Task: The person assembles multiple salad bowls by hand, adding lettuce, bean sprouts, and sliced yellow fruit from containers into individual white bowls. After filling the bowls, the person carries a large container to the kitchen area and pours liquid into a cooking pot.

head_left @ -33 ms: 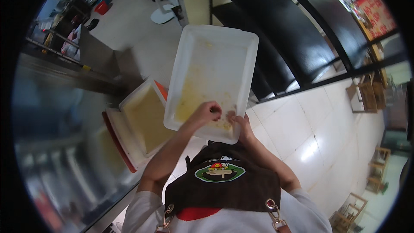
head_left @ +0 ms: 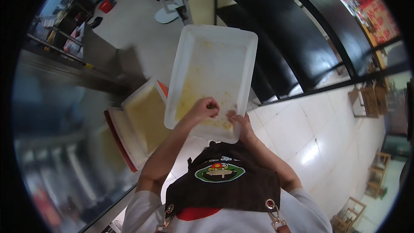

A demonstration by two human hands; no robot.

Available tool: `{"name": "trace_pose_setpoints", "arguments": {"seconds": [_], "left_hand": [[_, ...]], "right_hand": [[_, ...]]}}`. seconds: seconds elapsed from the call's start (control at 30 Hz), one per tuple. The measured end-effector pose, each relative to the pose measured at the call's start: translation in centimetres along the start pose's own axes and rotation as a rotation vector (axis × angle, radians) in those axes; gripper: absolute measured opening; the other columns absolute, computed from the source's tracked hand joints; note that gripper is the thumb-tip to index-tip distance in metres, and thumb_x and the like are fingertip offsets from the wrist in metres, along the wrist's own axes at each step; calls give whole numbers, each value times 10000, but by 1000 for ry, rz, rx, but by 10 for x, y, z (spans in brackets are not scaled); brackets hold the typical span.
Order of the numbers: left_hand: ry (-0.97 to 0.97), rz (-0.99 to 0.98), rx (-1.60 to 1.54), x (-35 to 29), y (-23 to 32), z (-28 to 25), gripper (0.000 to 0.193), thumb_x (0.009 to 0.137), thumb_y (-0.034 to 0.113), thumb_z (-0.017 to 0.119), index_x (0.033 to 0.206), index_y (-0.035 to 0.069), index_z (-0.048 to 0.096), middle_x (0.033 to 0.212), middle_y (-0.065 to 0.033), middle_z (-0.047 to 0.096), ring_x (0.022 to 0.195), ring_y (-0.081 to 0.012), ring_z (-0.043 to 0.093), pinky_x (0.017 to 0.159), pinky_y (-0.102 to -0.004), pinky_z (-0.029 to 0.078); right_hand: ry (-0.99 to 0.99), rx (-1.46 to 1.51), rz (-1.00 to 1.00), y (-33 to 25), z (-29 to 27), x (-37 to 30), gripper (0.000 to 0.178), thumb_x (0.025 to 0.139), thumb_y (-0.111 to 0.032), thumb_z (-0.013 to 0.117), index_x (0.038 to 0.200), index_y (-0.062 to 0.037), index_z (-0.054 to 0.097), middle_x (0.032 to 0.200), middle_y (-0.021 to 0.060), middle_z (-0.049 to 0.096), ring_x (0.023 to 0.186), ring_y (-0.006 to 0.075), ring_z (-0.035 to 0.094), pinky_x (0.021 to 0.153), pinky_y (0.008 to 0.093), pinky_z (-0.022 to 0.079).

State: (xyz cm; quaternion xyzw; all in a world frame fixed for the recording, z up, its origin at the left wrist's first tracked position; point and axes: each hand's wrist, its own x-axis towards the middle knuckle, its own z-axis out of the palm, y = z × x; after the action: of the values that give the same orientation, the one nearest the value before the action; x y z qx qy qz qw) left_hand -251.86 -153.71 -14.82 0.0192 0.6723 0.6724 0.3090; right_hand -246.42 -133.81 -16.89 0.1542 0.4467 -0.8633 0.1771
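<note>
A translucent white plastic tub [head_left: 222,62] is tilted up in front of me, its inside facing me. Yellowish wet residue [head_left: 186,99] and small crumbs cling to its floor, mostly in the lower half. My right hand [head_left: 244,128] grips the tub at its lower right rim, thumb side over the edge and the other fingers behind the wall. Over the lower middle of the tub's inside, my left hand [head_left: 204,109] is closed with fingers curled. Whatever it may hold is hidden, and I cannot tell whether it touches the tub floor.
To the left stands a pale container [head_left: 148,118] with a beige inside, beside a red-brown edge [head_left: 120,141] and an orange piece [head_left: 162,88]. Black shelves [head_left: 284,30] rise ahead on the right. A red bucket [head_left: 105,5] sits far left; wooden furniture [head_left: 366,99] stands right.
My left hand has shifted slightly left and up inside the tub. The right hand keeps its grip, and the surroundings have moved slightly to the right in view.
</note>
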Motion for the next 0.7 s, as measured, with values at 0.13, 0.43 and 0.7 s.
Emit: {"name": "trace_pose_setpoints", "arguments": {"seconds": [0.13, 0.43, 0.7], "left_hand": [[70, 15, -251, 2, 60, -87, 123, 875, 83, 536, 963, 1, 559, 908, -77, 597, 856, -154, 588, 769, -294, 499], [494, 68, -350, 15, 129, -229, 177, 926, 116, 471, 1034, 16, 568, 948, -63, 596, 880, -163, 589, 847, -296, 489], [830, 3, 243, 32, 104, -367, 106, 833, -14, 533, 917, -15, 598, 791, -46, 593, 720, -121, 565, 676, -248, 471]], "right_hand": [[-132, -51, 85, -8, 38, 79, 542, 700, -103, 578, 1198, -10, 387, 936, 78, 517, 857, 178, 513, 792, 310, 435], [-359, -67, 266, -38, 166, 233, 439, 766, -80, 557, 1174, -19, 408, 919, 56, 510, 841, 151, 516, 738, 309, 465], [-478, -227, 371, -39, 271, 376, 489, 749, -122, 582, 1194, -14, 412, 964, 80, 521, 906, 186, 528, 789, 323, 461]]}}
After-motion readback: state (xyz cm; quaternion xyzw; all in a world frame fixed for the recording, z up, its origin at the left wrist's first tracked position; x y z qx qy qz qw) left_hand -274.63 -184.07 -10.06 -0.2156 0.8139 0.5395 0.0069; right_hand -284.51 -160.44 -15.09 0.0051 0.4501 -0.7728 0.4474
